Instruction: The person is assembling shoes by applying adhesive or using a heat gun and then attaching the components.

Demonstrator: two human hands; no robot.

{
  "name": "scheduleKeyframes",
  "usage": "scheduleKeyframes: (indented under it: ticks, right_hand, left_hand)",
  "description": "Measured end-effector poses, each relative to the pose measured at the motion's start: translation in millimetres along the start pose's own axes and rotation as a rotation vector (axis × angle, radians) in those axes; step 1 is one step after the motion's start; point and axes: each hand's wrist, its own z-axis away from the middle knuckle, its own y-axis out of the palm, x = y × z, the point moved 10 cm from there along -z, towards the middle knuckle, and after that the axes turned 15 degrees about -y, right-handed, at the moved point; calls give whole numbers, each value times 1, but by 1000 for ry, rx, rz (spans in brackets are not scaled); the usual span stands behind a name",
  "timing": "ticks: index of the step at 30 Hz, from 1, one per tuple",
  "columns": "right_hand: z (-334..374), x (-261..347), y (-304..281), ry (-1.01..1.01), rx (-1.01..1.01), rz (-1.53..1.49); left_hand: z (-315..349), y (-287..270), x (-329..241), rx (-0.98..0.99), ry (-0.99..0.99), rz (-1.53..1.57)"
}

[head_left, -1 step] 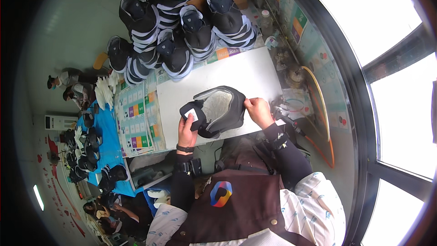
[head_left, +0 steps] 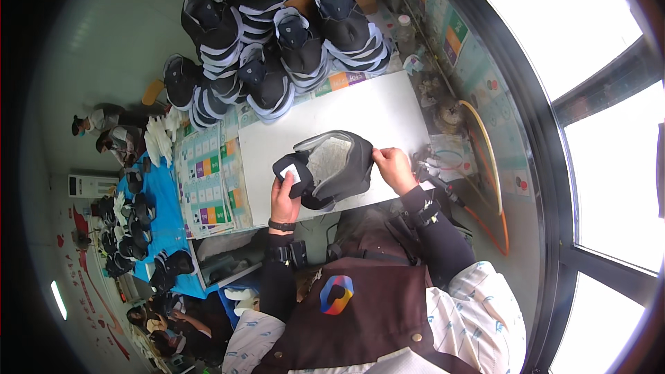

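Observation:
A black shoe upper (head_left: 360,166) with pale grey lining lies open over the white board (head_left: 395,104), near its front edge. My left hand (head_left: 284,201) is closed on the padded tongue at the upper's left end, thumb on a small white label (head_left: 293,174). At the opposite end, my right hand (head_left: 395,170) pinches the upper's dark outer edge between thumb and fingertips. The upper's underside is hidden. A dark band circles my left wrist.
Stacked black shoe uppers with pale edges (head_left: 298,48) stand along the table's far side. An air gun (head_left: 450,194) with an orange hose lies right of the board. Printed sheets (head_left: 204,180) cover the table at left. Several people sit farther left beside a blue-covered table (head_left: 163,218).

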Motion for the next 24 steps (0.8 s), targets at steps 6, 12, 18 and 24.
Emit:
scheduleKeyframes:
  ticks: [6,12,18,24]
  right_hand:
    - [14,-3,27,298,63,-499]
    - [23,32,34,290,195,-860]
    - [51,-27,44,385,451,-668]
    - [66,-138,-52,-15,237,901]
  left_hand:
    - [-2,-6,15,-151,-94,91]
    - [-3,-5,39,-233,-240,322]
    - [-17,-29,33,-247,-254,340]
    - [-30,-65,13,-301,-373,190]
